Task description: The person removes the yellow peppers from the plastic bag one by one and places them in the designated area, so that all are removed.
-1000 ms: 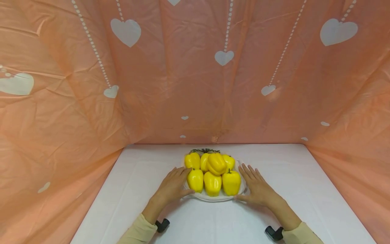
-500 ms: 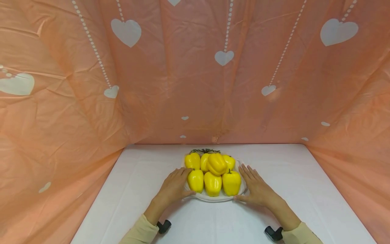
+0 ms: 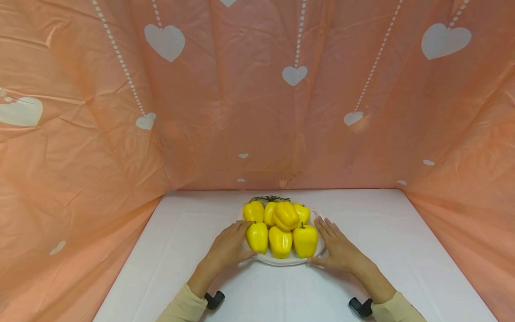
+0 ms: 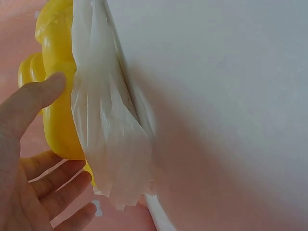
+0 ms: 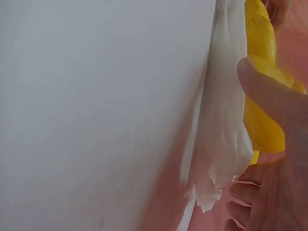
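The head view shows the left hand (image 3: 228, 246) and the right hand (image 3: 341, 250) with fingers extended and thumbs apart, flanking a group of yellow peppers (image 3: 280, 242); whether either hand touches them I cannot tell. The peppers sit on a white plate (image 3: 283, 264), three in the front row and one resting atop the back ones. In the left wrist view, crumpled translucent film (image 4: 103, 120) hangs along their side. Beneath is a white table (image 3: 285, 295), backed by an orange curtain (image 3: 257, 112) printed with hearts.
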`<move>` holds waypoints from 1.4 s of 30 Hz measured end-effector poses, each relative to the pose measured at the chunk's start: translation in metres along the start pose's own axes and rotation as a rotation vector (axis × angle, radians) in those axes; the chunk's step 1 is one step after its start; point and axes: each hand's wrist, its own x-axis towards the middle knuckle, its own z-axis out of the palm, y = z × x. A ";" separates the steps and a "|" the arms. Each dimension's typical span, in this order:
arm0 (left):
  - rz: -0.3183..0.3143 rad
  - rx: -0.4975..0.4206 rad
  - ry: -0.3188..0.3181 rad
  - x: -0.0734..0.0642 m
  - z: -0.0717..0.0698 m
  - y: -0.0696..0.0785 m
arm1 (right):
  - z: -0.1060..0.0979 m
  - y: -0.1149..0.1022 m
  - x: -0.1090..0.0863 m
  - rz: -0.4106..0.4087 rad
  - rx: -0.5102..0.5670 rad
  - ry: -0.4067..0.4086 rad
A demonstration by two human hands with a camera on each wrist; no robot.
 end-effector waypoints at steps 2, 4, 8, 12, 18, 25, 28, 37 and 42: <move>-0.001 -0.004 0.005 0.000 -0.001 0.000 | 0.001 0.001 0.001 0.008 0.005 -0.005; -0.003 -0.010 0.007 -0.001 -0.002 0.000 | 0.001 0.001 0.001 0.016 0.005 -0.011; -0.008 -0.024 0.012 -0.003 -0.005 0.000 | 0.001 0.002 0.001 0.017 0.011 -0.012; 0.006 -0.032 0.026 -0.004 -0.008 -0.001 | 0.002 0.002 0.002 0.018 0.022 -0.018; 0.037 -0.051 0.079 -0.005 -0.014 -0.002 | 0.003 0.003 0.004 0.006 0.028 -0.013; 0.029 -0.063 0.122 -0.006 -0.023 -0.005 | 0.004 0.004 0.003 0.015 0.023 -0.019; 0.009 -0.062 0.130 -0.006 -0.026 -0.009 | 0.003 0.003 0.003 0.025 0.024 -0.027; -0.026 -0.080 0.160 -0.006 -0.037 -0.021 | 0.002 0.001 0.003 0.033 0.031 -0.023; -0.031 -0.091 0.157 -0.005 -0.043 -0.029 | 0.001 0.001 0.002 0.032 0.025 -0.015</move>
